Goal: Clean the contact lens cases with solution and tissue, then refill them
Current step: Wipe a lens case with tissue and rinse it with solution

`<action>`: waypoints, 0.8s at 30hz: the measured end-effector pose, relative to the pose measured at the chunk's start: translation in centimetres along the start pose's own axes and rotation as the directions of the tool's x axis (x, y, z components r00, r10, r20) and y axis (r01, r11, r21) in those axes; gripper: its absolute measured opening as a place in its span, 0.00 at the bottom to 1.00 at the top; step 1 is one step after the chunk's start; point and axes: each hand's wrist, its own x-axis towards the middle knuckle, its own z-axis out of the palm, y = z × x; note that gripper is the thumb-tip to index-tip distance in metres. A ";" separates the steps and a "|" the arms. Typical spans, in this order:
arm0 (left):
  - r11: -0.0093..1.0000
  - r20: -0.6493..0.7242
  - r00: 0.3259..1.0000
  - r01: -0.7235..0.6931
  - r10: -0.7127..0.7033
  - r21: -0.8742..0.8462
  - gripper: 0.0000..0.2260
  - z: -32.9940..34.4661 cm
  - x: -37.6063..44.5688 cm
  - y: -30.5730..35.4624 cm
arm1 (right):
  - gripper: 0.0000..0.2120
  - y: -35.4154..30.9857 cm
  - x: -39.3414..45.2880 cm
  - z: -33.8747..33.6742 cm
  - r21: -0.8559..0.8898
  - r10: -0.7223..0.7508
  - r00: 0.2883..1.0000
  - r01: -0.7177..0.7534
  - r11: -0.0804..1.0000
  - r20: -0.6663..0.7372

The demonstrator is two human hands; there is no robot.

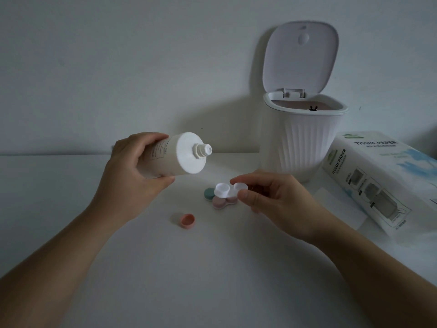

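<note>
While left hand [132, 162] grips bottle [175, 153] — table [212, 268] roomy.

Uncapped white solution bottle [176, 154] tilted, white lens case [230, 189] apparently open

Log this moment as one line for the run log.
left hand: holds uncapped solution bottle tilted | right hand: pinches open white lens case | pink cap: on table

The left hand [134, 162] is raised with fingers curled in a grip; the right hand [272, 200] pinches with thumb and forefinger, forearms converging.
</note>
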 end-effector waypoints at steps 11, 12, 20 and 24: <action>0.995 0.013 0.998 0.065 -0.064 -0.077 0.34 0.5 -0.3 -0.6 | 0.10 -0.8 -1.0 -0.4 -0.090 0.034 0.999 -0.033 0.995 0.009; 0.993 0.016 0.997 0.077 -0.075 -0.088 0.34 0.6 -0.4 -0.7 | 0.10 -0.8 -1.4 -0.6 -0.130 0.033 0.999 -0.030 0.991 0.019; 0.970 0.083 0.986 0.155 -0.142 -0.185 0.32 0.8 -0.4 -0.4 | 0.11 -0.6 -4.4 -0.9 -0.351 0.117 0.989 -0.078 0.933 0.091; 0.947 0.103 0.977 0.208 -0.188 -0.245 0.30 0.8 -0.5 -0.1 | 0.12 -0.6 -4.9 -0.8 -0.378 0.110 0.986 -0.056 0.924 0.122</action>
